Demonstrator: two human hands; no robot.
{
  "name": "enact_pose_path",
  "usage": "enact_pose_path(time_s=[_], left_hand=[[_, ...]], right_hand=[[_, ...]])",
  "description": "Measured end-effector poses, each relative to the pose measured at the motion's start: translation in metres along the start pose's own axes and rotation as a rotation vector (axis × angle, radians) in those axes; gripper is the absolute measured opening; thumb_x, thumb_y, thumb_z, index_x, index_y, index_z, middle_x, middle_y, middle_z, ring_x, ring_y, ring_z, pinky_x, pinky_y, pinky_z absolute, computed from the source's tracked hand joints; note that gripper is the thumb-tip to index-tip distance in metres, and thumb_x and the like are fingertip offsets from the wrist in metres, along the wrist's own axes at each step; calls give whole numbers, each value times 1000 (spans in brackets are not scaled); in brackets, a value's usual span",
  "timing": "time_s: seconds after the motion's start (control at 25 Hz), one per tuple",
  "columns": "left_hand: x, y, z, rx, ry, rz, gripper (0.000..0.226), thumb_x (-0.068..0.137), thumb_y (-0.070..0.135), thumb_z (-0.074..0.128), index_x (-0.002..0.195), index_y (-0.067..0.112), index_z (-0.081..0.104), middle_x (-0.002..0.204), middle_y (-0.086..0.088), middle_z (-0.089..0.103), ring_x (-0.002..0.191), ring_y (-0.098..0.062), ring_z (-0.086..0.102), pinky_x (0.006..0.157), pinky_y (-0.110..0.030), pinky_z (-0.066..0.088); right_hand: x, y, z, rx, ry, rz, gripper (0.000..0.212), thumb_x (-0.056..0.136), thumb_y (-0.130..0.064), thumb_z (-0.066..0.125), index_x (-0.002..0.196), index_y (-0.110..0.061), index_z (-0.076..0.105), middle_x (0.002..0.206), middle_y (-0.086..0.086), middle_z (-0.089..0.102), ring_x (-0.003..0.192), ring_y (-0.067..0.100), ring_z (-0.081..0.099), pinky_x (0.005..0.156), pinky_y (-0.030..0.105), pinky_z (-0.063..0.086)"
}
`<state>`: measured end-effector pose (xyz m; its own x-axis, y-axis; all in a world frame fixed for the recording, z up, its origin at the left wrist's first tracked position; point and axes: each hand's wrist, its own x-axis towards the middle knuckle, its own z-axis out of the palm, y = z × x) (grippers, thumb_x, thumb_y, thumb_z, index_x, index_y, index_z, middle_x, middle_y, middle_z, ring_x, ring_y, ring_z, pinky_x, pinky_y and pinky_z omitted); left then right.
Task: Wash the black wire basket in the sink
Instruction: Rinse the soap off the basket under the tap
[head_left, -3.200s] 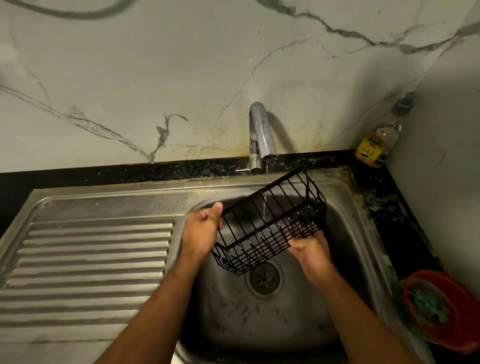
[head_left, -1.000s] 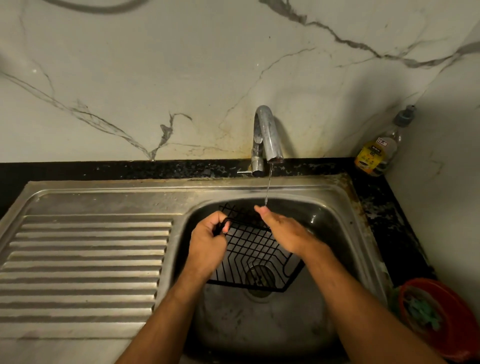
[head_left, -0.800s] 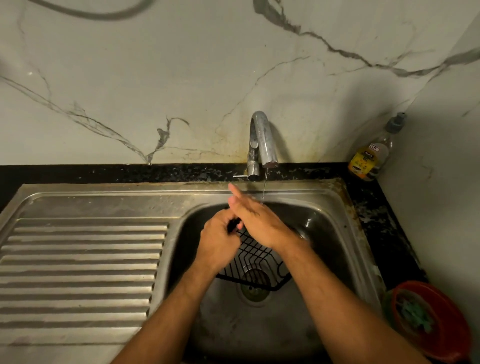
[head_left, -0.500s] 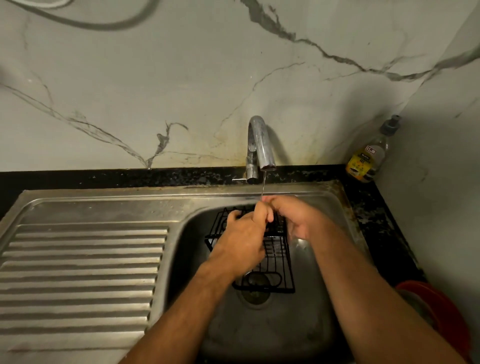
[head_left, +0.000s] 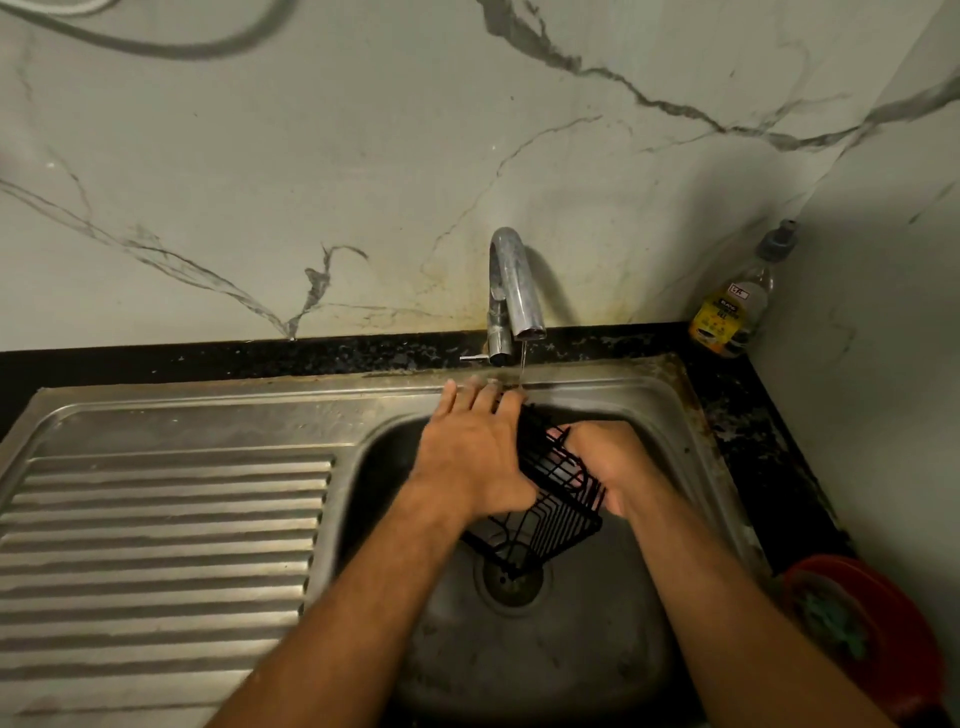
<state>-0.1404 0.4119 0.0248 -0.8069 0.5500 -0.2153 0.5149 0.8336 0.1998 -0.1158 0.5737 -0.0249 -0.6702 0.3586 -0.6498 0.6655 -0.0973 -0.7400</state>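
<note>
A stainless steel sink (head_left: 649, 410) with a ribbed drainboard (head_left: 166, 545) sits below a marble-veined wall (head_left: 363, 156), where a left hand (head_left: 475, 457) lies flat-fingered against a black wire basket (head_left: 550, 514) held tilted over the drain (head_left: 511, 577), the right hand (head_left: 610, 462) curled round its far side, under a thin stream from the tap (head_left: 511, 291).

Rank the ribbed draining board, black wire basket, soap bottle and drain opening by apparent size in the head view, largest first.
1. Ribbed draining board
2. Black wire basket, partly hidden by both hands
3. Soap bottle and drain opening: look alike; the bottle stands farther off, so unranked.
</note>
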Motion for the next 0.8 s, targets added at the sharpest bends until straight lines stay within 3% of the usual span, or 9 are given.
enact_pose_path(time_s=[0.08, 0.12, 0.24, 0.32, 0.44, 0.52, 0.64, 0.72, 0.8], left_hand=[[3, -20, -9, -408, -210, -12, 117, 74, 47, 80, 159, 45, -1, 168, 7, 21, 149, -21, 30, 123, -46, 25], [3, -29, -6, -678, -217, 2, 108, 79, 50, 78, 158, 51, 3, 165, 12, 26, 147, -14, 31, 122, -42, 25], [3, -40, 23, -994, -12, -143, 55, 90, 64, 59, 142, 59, 43, 145, 22, 51, 135, -4, 46, 119, -40, 35], [5, -35, 38, -990, 132, -190, 40, 97, 52, 55, 136, 56, 51, 136, 20, 62, 128, -4, 55, 117, -44, 40], [0, -17, 34, -754, 275, -1, 63, 103, 18, 52, 156, 43, 30, 155, 13, 47, 142, -8, 43, 122, -36, 33], [-3, -2, 16, -525, 420, 202, 73, 92, -1, 53, 153, 37, 41, 155, 11, 47, 143, -7, 42, 118, -32, 37], [3, -13, 8, -128, 545, 590, 63, 81, 3, 50, 137, 29, 62, 144, 7, 59, 135, -11, 53, 112, -35, 46], [6, -32, 12, -277, 385, 401, 71, 90, 6, 52, 150, 43, 43, 154, 11, 48, 129, -8, 55, 103, -24, 51], [3, -50, 25, -532, 280, 118, 64, 103, 16, 52, 148, 58, 32, 152, 10, 50, 131, -11, 55, 110, -31, 47]], right_hand=[[4, 5, -7, 136, 5, -19, 19, 79, -8, 60, 88, -6, 77, 87, 14, 76, 67, 28, 72, 65, 42, 61], [3, 7, -11, 183, -6, -11, 18, 84, -14, 59, 89, -6, 75, 87, 12, 75, 62, 26, 69, 61, 38, 59], [-4, 10, -16, 209, -36, 21, 21, 96, -26, 50, 87, -17, 68, 77, 2, 63, 45, 13, 51, 51, 31, 47], [-3, 11, -16, 212, 6, 6, 25, 93, -18, 47, 87, -15, 71, 80, 3, 69, 41, 11, 53, 46, 28, 48], [-4, 6, -15, 167, 38, 23, 34, 92, -15, 42, 91, -16, 75, 85, 5, 74, 54, 19, 63, 52, 41, 56], [-6, 4, -15, 138, 25, 61, 35, 92, -17, 41, 92, -16, 76, 84, 7, 74, 62, 26, 66, 53, 50, 59], [-10, 3, -13, 91, -17, 70, 32, 94, -20, 43, 96, -16, 75, 85, 7, 73, 75, 32, 68, 65, 62, 58], [-8, 4, -15, 80, -27, 55, 34, 93, -15, 40, 97, -15, 74, 76, 3, 70, 68, 29, 66, 71, 66, 56], [-6, 5, -18, 116, -41, 48, 35, 92, -14, 40, 99, -15, 74, 82, 6, 74, 73, 33, 68, 68, 69, 55]])
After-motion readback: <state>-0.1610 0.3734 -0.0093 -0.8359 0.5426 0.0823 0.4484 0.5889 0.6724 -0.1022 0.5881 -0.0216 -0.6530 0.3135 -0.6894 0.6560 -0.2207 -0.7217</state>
